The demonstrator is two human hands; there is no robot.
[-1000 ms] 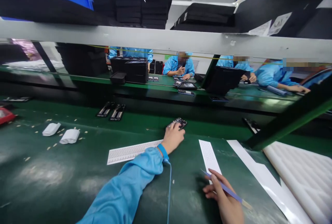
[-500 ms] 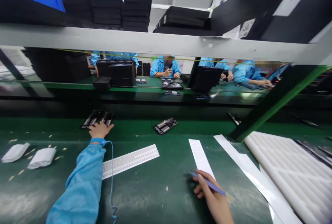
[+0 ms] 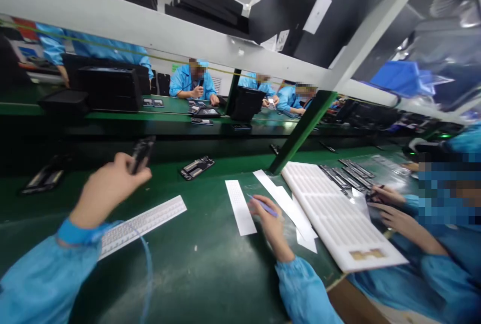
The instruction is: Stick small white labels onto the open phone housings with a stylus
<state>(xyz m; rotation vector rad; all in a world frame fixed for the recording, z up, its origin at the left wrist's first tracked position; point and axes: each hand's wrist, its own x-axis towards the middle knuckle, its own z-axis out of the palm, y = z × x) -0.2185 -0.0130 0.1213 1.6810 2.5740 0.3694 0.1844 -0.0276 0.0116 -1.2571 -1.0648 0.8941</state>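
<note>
A dark green workbench with a smooth, faintly glossy top fills the foreground under a pale shelf beam, whose black stacks are cut off by the upper edge. At right, a co-worker in a blue sleeve is cropped by the frame. Beside that person lies a white ridged tray, foam-like, with a ragged tan patch near its close end.

The person's left hand is closed, thumb against fingers, on a dark, flat device; its top sticks out tilted above the grip, while its lower part is hidden by the fingers and its detail is blurred. The right hand pinches a slim violet tool, its tip near a white label strip; the tool's rear end is hard to make out.

A second printed strip lies partly behind the left wrist and a blurred blue cord. An oblong device frame rests between the hands, farther back, touched by neither; another frame, at far left, sinks into shadow.
</note>
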